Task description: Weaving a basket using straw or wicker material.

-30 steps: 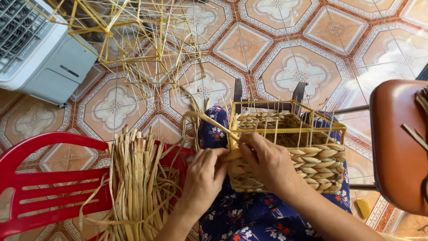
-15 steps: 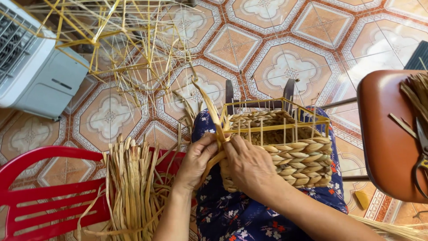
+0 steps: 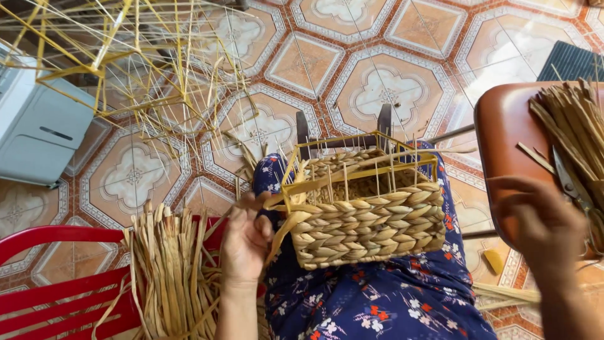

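Note:
A half-woven straw basket (image 3: 368,223) on a yellow wire frame rests on my lap, over blue floral cloth. My left hand (image 3: 246,242) grips a loose straw strand (image 3: 280,230) at the basket's left corner. My right hand (image 3: 544,223) is blurred and off the basket, fingers apart, over the edge of a brown stool (image 3: 503,135). It holds nothing and is close to scissors (image 3: 576,189) and a bundle of dried straw (image 3: 576,129) lying on that stool.
A red plastic chair (image 3: 56,296) at lower left carries a pile of straw strips (image 3: 170,274). Bare yellow wire frames (image 3: 113,69) lie on the patterned tile floor. A white appliance (image 3: 38,126) stands at the left edge.
My right hand has left the basket and swung right toward the stool. The left hand stays on the strand at the basket's corner. The view has shifted a little to the right.

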